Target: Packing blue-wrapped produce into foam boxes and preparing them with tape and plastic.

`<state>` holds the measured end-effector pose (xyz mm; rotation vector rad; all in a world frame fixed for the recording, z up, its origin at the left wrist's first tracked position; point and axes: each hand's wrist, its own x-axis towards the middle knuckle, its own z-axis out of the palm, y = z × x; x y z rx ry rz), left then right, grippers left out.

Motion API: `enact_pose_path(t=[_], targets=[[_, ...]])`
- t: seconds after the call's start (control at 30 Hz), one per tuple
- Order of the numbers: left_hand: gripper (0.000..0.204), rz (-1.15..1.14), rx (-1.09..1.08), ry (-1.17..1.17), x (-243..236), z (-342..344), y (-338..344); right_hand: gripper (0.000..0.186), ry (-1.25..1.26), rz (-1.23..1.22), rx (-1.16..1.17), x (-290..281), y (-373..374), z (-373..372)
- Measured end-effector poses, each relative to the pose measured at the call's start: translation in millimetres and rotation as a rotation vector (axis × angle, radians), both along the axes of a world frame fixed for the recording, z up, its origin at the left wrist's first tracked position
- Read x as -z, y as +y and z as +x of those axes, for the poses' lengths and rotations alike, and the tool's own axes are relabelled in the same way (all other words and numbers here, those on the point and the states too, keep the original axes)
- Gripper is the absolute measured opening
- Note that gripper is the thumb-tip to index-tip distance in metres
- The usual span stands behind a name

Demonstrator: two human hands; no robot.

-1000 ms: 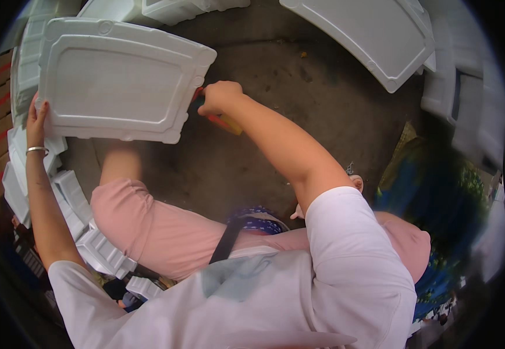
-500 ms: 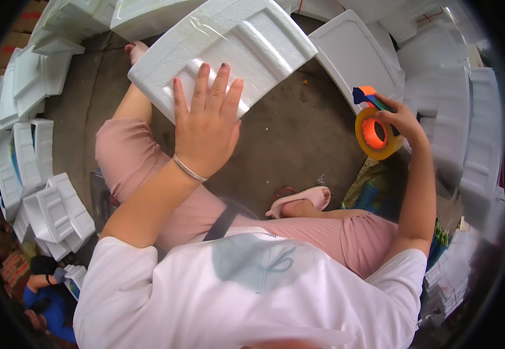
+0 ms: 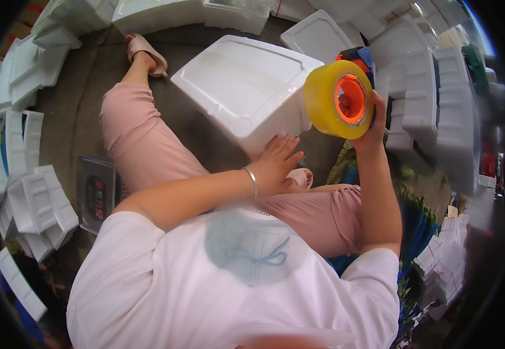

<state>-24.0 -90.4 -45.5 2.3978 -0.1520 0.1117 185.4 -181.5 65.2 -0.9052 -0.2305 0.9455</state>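
A white foam box [image 3: 241, 84] with a fitted lid stands on the ground between my legs, set at a slant. My left hand [image 3: 273, 167] lies at its near lower side, fingers spread and holding nothing; the fingertips seem to touch the foam. In my right hand [image 3: 372, 125] is a tape dispenser [image 3: 358, 58] with a blue and orange head. Its big yellow tape roll [image 3: 320, 102] on an orange core hangs over the box's right end and hides part of it. Whether tape runs from the roll to the box I cannot tell.
Foam boxes are stacked at the left [image 3: 40, 200] and right [image 3: 421, 99]. A white lid-like panel [image 3: 315, 36] lies behind the box. Beside my left leg sits a dark, clear-edged case [image 3: 96, 195]. Leafy greens [image 3: 418, 206] in blue wrapping stand at my right.
The foam box has turned from its ribbed side to lid up and come down nearer. My left hand moved from it to its near side. My right hand brought the dispenser left to the box.
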Motion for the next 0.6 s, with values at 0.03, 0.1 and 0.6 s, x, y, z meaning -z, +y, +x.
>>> enact_pose_path(t=[0.03,0.1,0.6], targets=[[0.063,-0.035,0.026,0.022,19.1,1.2,-13.1,0.038,-0.003,-0.001,-0.001,6.5,5.9,-9.7],[0.063,-0.077,0.062,0.043,37.0,6.3,-34.4,0.036,0.114,-0.058,0.05,20.6,12.4,-23.9],[0.045,-0.998,-0.39,0.539,-14.2,104.8,228.4,0.063,-0.529,-0.641,-0.243,51.2,27.6,25.3]])
